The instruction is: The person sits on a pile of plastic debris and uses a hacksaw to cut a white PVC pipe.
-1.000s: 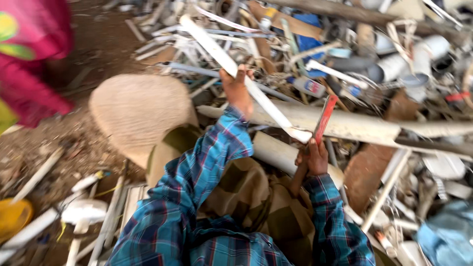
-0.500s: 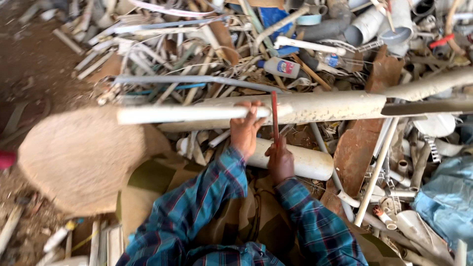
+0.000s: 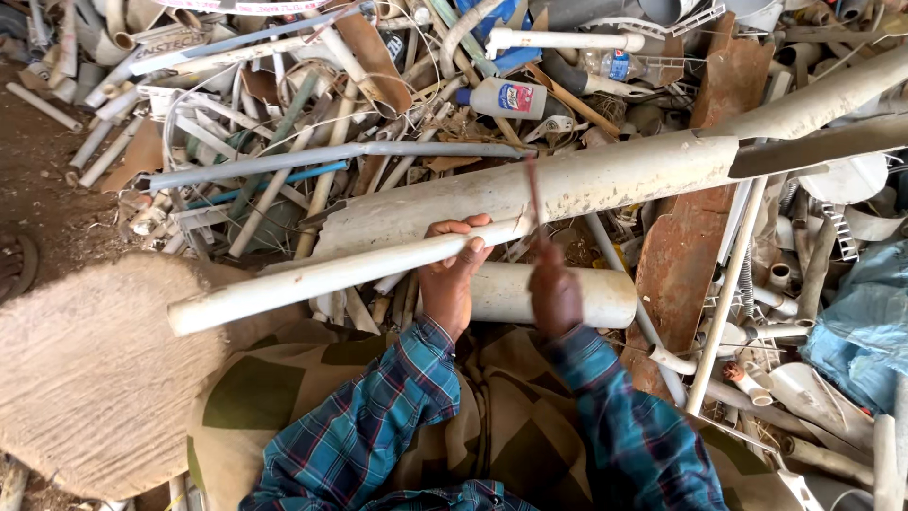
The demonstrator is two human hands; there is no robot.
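My left hand (image 3: pixel 452 270) grips a long thin white plastic pipe (image 3: pixel 312 276) that lies across my lap, its end reaching out to the left. My right hand (image 3: pixel 554 291) is closed on the handle of a thin reddish tool (image 3: pixel 533 194), blurred, whose tip is at the pipe's right end. Behind both lies a wide dirty white pipe (image 3: pixel 577 180). A short thick white pipe (image 3: pixel 558 295) lies under my hands. Blue plaid sleeves cover both arms.
A heap of scrap plastic pipes, strips and bottles (image 3: pixel 312 123) fills the ground ahead. A rusty brown board (image 3: pixel 683 255) stands to the right, a blue bag (image 3: pixel 865 317) at the far right. A tan woven sack (image 3: pixel 90 369) lies left, beside bare dirt (image 3: pixel 38 180).
The thin pipe has swung from pointing up-left to lying nearly level across my lap. My right hand with the reddish tool has come in close beside my left hand.
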